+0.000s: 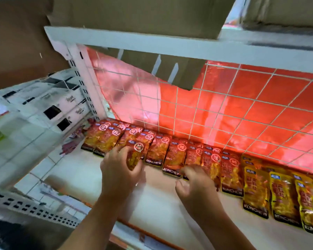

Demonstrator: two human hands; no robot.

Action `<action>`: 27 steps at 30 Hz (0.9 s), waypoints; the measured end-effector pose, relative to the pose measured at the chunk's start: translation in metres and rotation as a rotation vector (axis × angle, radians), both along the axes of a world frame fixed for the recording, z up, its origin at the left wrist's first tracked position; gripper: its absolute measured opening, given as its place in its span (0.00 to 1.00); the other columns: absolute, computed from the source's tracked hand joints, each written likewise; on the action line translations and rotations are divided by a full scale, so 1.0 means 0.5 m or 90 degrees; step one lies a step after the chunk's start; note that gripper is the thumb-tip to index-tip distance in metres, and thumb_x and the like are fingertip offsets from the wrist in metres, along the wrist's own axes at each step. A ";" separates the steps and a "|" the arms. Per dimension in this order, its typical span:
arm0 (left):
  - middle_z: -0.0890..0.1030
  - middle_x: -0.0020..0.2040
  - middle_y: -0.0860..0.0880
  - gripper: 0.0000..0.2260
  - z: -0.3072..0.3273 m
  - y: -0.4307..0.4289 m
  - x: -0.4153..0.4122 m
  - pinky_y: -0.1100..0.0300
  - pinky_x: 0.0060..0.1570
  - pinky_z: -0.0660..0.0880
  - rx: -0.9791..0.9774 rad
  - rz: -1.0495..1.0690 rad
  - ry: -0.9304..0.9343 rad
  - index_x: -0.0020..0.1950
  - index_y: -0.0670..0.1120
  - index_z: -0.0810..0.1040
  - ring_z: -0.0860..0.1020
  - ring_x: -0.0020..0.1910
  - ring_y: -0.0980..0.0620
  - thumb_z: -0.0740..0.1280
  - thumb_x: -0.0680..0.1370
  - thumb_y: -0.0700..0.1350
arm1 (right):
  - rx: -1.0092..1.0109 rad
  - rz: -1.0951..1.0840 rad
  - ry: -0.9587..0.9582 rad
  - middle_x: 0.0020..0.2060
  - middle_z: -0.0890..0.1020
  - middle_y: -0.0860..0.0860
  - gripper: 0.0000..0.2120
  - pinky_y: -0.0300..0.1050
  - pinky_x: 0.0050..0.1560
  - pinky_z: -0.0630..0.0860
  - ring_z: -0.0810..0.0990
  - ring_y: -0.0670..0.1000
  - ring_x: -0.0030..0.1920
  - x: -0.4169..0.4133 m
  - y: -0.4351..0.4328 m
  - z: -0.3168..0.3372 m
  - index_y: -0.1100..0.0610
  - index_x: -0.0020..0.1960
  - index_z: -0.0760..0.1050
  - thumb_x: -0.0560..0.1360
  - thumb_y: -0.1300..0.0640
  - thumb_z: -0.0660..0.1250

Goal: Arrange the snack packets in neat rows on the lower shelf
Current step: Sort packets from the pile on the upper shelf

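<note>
left hand point(119, 166): clamped on a red packet point(135, 154), thumb on its front, fingers curled behind; packet upright, lifted just in front of the back row, left of the shelf's middle.
right hand point(195, 186): blurred, fingers bent and spread over the front ends of the red packets; cannot tell whether it grips or only touches.
red packets point(173, 157): row along the back edge of the shelf, from back-left corner to past the middle, overlapping, lying tilted with tops toward the grid; a second layer behind at the left end.
yellow packets point(255, 188): same row, right end, touching the last red one, overlapping, running off the right side.
shelf point(161, 204): white, front half bare.
grid point(224, 114): white wire back wall, red sheet behind it.
upper shelf point(170, 49): white, carton point(134, 13) on top.
white boxes point(61, 101): stacked on the next shelf unit, left.
</note>
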State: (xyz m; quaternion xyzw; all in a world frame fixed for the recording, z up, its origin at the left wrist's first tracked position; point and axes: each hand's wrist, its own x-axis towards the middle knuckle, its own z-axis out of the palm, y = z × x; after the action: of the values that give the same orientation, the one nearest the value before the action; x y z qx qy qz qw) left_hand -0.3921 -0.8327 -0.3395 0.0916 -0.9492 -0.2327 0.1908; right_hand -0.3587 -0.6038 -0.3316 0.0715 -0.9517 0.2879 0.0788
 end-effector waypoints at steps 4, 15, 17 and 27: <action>0.79 0.59 0.48 0.22 0.000 -0.038 -0.033 0.46 0.58 0.74 -0.004 0.016 0.029 0.62 0.48 0.81 0.75 0.57 0.45 0.76 0.70 0.52 | 0.009 -0.011 -0.013 0.48 0.79 0.47 0.12 0.45 0.52 0.74 0.76 0.50 0.50 -0.020 -0.046 -0.001 0.53 0.54 0.80 0.72 0.53 0.71; 0.79 0.60 0.51 0.20 -0.032 -0.109 -0.133 0.47 0.60 0.70 -0.101 -0.055 -0.034 0.63 0.53 0.78 0.75 0.60 0.45 0.66 0.76 0.61 | 0.034 -0.065 -0.042 0.49 0.79 0.46 0.11 0.47 0.54 0.74 0.75 0.50 0.51 -0.036 -0.094 -0.005 0.53 0.54 0.80 0.72 0.54 0.72; 0.79 0.60 0.51 0.20 -0.036 -0.114 -0.141 0.47 0.59 0.70 -0.097 -0.064 -0.038 0.63 0.53 0.78 0.76 0.59 0.45 0.65 0.75 0.61 | 0.031 -0.075 -0.031 0.48 0.79 0.46 0.10 0.47 0.52 0.75 0.76 0.50 0.50 -0.036 -0.097 -0.007 0.53 0.52 0.80 0.71 0.55 0.72; 0.77 0.61 0.51 0.20 -0.060 -0.126 -0.146 0.46 0.59 0.69 -0.069 -0.085 -0.034 0.62 0.53 0.77 0.75 0.58 0.44 0.69 0.75 0.61 | 0.026 -0.110 -0.021 0.45 0.77 0.45 0.08 0.45 0.47 0.71 0.74 0.50 0.47 -0.037 -0.131 -0.022 0.53 0.49 0.79 0.71 0.52 0.69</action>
State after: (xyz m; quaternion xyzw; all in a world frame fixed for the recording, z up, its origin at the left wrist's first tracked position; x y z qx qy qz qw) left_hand -0.4651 -0.8955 -0.3694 0.0234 -0.9692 -0.1906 0.1544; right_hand -0.3771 -0.6693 -0.3426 -0.0139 -0.9612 0.2617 0.0863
